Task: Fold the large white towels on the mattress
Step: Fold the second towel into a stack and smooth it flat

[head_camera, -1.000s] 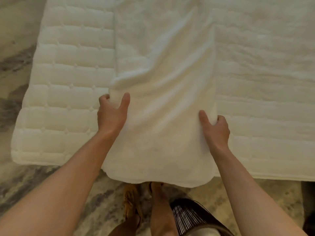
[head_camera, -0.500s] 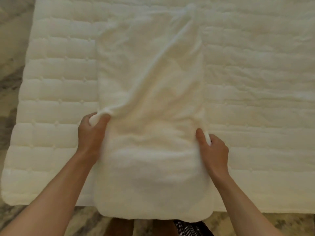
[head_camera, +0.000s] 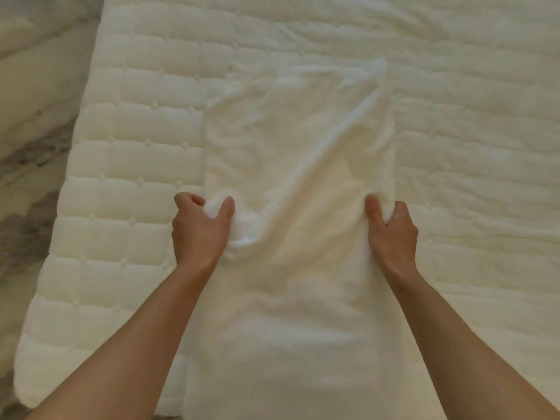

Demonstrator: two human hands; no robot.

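A large white towel (head_camera: pixel 291 165) lies lengthwise on the quilted white mattress (head_camera: pixel 127 165), folded into a long strip that runs away from me. Its near end hangs over the mattress's front edge. My left hand (head_camera: pixel 198 230) grips the towel's left edge, with cloth bunched between thumb and curled fingers. My right hand (head_camera: pixel 391 230) grips the right edge the same way. A raised crease runs diagonally from between my hands up to the far right corner.
The mattress stretches far to the right, its cover wrinkled (head_camera: pixel 478 122). Its left edge and front left corner border a grey-veined marble floor (head_camera: pixel 33 122).
Both hands have slid forward along the towel's side edges, away from me, keeping their grip. The view has moved in over the mattress, so the floor and feet below are out of sight.
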